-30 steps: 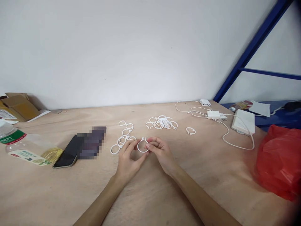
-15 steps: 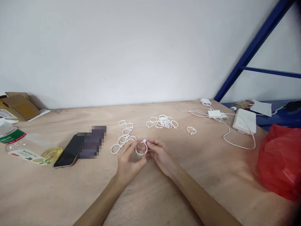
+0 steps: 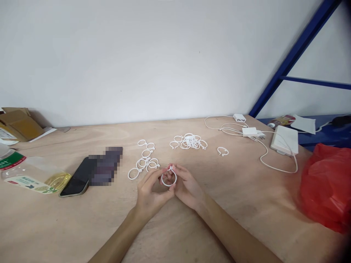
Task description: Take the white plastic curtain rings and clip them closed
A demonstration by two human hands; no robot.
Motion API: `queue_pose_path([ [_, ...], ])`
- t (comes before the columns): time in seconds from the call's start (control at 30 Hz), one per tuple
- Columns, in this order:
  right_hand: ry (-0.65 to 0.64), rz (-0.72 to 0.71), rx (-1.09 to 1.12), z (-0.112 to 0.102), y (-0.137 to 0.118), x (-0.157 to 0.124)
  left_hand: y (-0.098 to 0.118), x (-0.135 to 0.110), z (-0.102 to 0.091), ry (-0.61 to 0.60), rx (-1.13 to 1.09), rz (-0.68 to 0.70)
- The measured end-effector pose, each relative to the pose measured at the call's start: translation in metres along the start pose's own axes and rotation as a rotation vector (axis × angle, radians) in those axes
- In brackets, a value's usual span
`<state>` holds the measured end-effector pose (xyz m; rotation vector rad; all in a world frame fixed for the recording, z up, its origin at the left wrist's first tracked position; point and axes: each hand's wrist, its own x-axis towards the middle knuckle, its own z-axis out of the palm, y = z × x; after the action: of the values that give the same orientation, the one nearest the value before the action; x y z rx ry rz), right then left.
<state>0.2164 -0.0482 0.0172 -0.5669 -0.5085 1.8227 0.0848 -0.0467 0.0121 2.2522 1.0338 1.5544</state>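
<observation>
A white plastic ring (image 3: 162,182) with a small clasp at its top is held upright between my two hands, a little above the table. My left hand (image 3: 152,190) grips its left and lower edge between thumb and fingers. On the other side, my right hand (image 3: 189,184) pinches near the clasp with thumb and forefinger. Just beyond my left hand lie several loose white rings (image 3: 134,174) in a rough column. A pile of similar white rings (image 3: 189,141) sits farther back, with one open ring (image 3: 223,151) lying apart to its right.
On the left are a phone (image 3: 78,177), a clear bottle (image 3: 30,179) with yellow liquid and a cardboard box (image 3: 20,124). White chargers with cables (image 3: 249,132) and a white box (image 3: 285,140) lie at the back right. A red plastic bag (image 3: 326,186) stands at the right.
Both hands and the ring have shifted slightly right and toward me. My right fingers have moved over the clasp, and the ring's top now looks pinched there. The other rings stay put.
</observation>
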Motion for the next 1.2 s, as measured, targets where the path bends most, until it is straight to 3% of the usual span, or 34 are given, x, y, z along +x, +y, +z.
queue_pose_path([
  [0.4, 0.041, -0.001, -0.045, 0.005, 0.0, -0.001, 0.001, 0.002, -0.004, -0.041, -0.009, 0.0],
  [0.5, 0.115, -0.055, -0.224, 0.001, -0.002, 0.003, -0.005, 0.002, -0.004, -0.066, 0.055, 0.004],
  [0.73, 0.769, -0.6, -1.475, -0.042, -0.053, 0.006, -0.032, 0.001, -0.01, -0.187, 0.38, -0.063],
  [0.83, 1.08, -0.493, -1.785, -0.065, -0.075, 0.0, -0.041, 0.001, -0.012, -0.213, 0.593, -0.065],
  [0.9, 1.206, -0.373, -1.876, -0.076, -0.082, -0.003, -0.044, 0.0, -0.013, -0.233, 0.672, -0.062],
  [1.03, 1.198, -0.257, -1.921, -0.088, -0.086, -0.005, -0.042, -0.001, -0.012, -0.224, 0.634, -0.057],
  [1.2, 1.087, -0.317, -1.891, -0.085, -0.085, -0.002, -0.034, -0.001, -0.009, -0.195, 0.453, -0.039],
])
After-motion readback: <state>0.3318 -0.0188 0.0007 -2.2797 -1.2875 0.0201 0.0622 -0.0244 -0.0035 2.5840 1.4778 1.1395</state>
